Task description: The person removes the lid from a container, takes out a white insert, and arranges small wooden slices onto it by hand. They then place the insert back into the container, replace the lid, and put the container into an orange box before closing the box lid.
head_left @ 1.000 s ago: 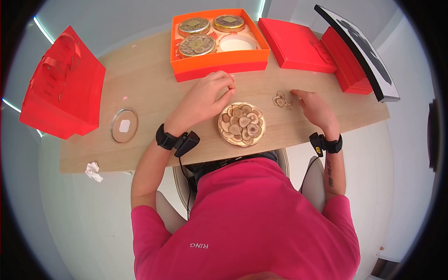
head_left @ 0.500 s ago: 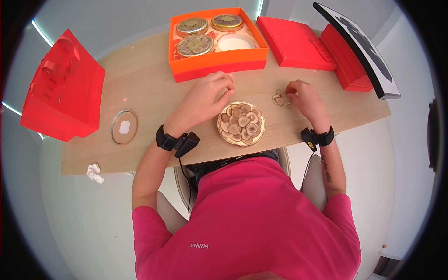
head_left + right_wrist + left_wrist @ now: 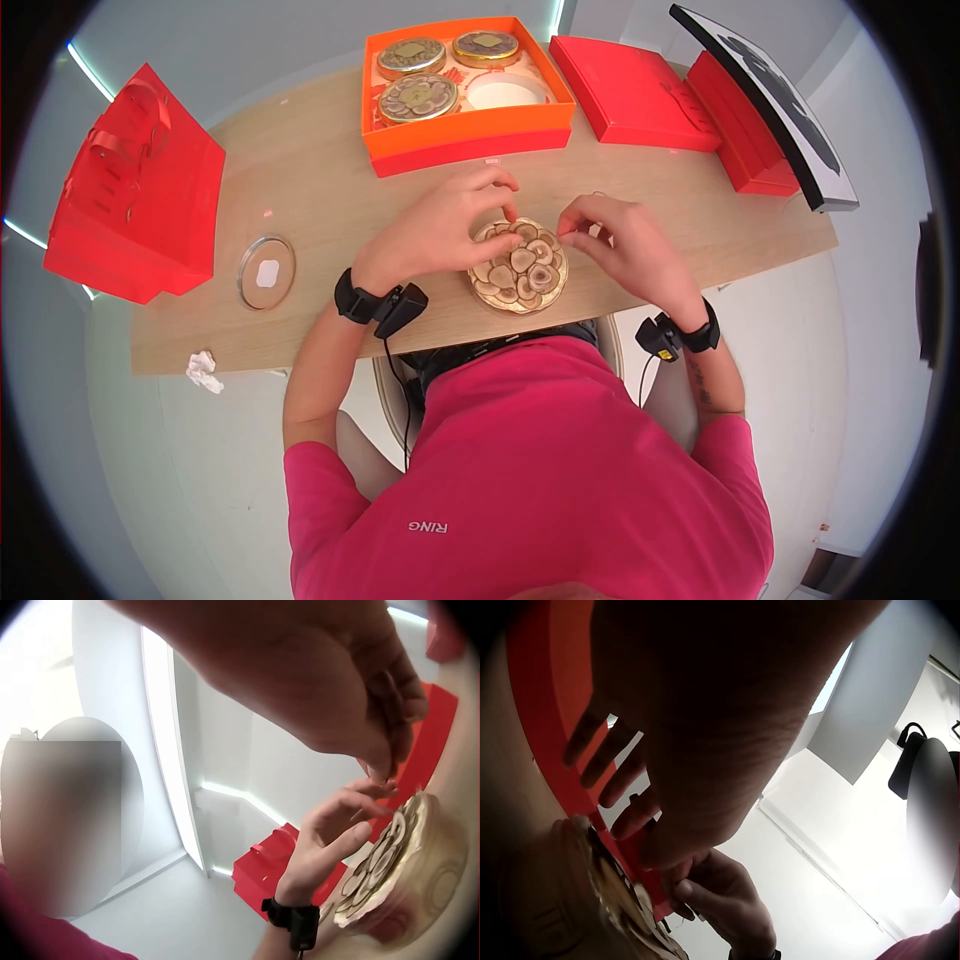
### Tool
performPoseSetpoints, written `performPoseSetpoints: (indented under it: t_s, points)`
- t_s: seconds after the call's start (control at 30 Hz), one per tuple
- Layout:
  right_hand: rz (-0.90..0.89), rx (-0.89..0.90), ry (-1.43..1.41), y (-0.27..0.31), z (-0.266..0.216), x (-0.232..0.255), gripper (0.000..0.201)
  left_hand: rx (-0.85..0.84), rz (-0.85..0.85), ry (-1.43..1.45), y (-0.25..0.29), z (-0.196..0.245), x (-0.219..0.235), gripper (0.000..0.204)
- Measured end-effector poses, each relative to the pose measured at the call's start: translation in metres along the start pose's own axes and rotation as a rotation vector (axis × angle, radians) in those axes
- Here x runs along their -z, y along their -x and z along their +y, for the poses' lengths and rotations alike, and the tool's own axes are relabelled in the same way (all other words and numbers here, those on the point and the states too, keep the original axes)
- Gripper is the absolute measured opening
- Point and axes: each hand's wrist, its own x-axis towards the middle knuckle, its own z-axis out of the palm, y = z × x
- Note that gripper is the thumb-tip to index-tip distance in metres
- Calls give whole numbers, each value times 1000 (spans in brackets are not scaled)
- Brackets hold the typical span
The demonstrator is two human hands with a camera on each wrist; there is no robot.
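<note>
A round, clear-walled container (image 3: 522,278) filled to the top with overlapping brown-edged slices stands near the table's front edge. Over its upper left rim my left hand (image 3: 438,228) is held with fingers loosely bent and spread, the thumb over the slices; whether it touches them I cannot tell. At the upper right rim, my right hand (image 3: 637,248) pinches a small thin piece, apparently a slice, between thumb and fingertips. The right wrist view shows the slices (image 3: 384,859) below both hands. The right hand largely hides the spot of the loose slices.
An orange-red box (image 3: 470,135) at the back holds three round tins (image 3: 420,97) and a round white recess. Right of it lie a flat red box (image 3: 635,95) and a tilted framed panel (image 3: 770,105). At left are a red bag (image 3: 140,190) and a round clear lid (image 3: 267,290).
My right hand has moved left from the loose slices to the container's rim, now pinching a piece. My left hand has shifted slightly right, its thumb now over the slices.
</note>
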Motion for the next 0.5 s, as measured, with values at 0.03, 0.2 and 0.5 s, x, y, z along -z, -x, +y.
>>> performPoseSetpoints:
  t_s: [0.03,0.2,0.5]
  points:
    - [-17,39,-4,0,-3,-3,12,-11,-3,-6,0,0,0,23]
    - [-26,-9,-38,-1,-4,-11,12,-34,-59,63,-1,0,-1,18]
    - [281,-134,271,3,76,24,14,-210,-70,57,-3,3,-3,19]
